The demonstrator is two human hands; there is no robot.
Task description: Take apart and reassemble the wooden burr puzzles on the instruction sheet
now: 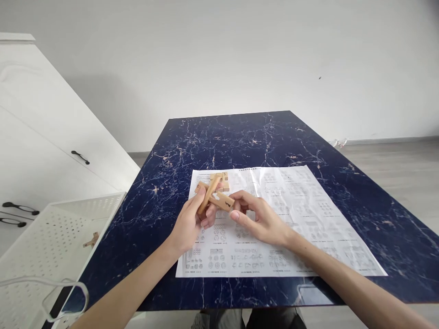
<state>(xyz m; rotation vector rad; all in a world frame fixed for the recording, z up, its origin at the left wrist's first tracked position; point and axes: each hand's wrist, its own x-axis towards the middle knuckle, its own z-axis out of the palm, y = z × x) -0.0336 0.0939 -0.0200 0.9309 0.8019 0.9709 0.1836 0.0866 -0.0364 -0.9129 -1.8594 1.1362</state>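
Note:
My left hand [187, 224] grips several crossed wooden puzzle pieces above the paper sheet [274, 256]. One long piece [209, 195] stands up at a slant between its thumb and fingers. Beneath it, a notched piece with a black mark [224, 202] sticks out to the right. My right hand [262, 221] closes its thumb and fingertips on the right end of that notched piece. Just behind my left hand, several more wooden pieces [224, 177] lie on the sheet, partly hidden. The sheet carries printed diagrams and is creased.
The dark blue marbled table [226, 141] reaches toward a pale wall. At the left, a white perforated basket [103, 201] holds a small wooden piece [91, 240]. A white cable [77, 284] loops over the basket near the table edge. White cabinets [51, 109] stand farther left.

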